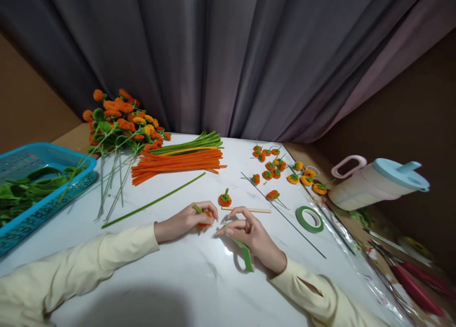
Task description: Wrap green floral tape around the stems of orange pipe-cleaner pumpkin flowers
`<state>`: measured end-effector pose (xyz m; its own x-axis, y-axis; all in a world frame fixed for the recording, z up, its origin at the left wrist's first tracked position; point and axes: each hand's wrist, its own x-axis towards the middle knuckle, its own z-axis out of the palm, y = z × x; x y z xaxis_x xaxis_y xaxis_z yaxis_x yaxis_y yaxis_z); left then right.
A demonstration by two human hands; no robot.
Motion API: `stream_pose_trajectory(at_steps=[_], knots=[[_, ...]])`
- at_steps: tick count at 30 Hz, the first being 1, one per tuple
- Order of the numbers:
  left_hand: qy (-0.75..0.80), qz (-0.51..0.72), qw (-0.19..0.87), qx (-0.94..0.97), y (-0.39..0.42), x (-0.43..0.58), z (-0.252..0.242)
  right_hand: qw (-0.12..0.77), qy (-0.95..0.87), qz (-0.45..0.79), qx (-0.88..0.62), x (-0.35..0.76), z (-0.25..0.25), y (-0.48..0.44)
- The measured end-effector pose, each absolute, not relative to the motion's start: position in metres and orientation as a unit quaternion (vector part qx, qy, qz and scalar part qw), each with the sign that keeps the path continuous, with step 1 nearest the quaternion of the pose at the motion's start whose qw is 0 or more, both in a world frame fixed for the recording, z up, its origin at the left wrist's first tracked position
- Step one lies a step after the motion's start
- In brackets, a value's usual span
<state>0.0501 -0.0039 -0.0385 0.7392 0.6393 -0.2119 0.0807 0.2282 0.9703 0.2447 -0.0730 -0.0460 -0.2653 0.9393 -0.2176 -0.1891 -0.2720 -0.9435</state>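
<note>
Left hand (pixel 185 221): fingers closed on a small orange ball (pixel 204 225) with a green stem, resting on the white table (pixel 185 279)
Right hand (pixel 253 234): thumb and forefinger pinched on a strip of green tape (pixel 246 254) that trails back beneath the palm
Between the hands: fingertips close together beside the orange ball
Just beyond: wooden stick (pixel 245 209) and a second ball (pixel 224 200), lying apart from both hands
Right side: tape roll (pixel 309 219), black wire (pixel 285 216), pitcher (pixel 377 182)
Far side: orange stems (pixel 178 163), flower bunch (pixel 121 120)
Left edge: blue basket (pixel 44 204) holding leaves
</note>
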Motion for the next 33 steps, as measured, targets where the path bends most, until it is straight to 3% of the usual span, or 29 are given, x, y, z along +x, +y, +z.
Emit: stream_pose_trajectory(at_steps=[6, 17, 33], knots=[[0.291, 0.145, 0.608, 0.724, -0.018, 0.058, -0.038, 0.430, -0.449, 0.672, -0.402, 0.239, -0.057, -0.075], [0.302, 0.196, 0.494, 0.791, -0.021, 0.055, -0.046, 0.408, -0.468, 0.660, -0.423, 0.240, -0.058, -0.073], [0.292, 0.202, 0.494, 0.794, -0.021, 0.054, -0.047, 0.384, -0.465, 0.676, -0.422, 0.241, -0.053, -0.073]])
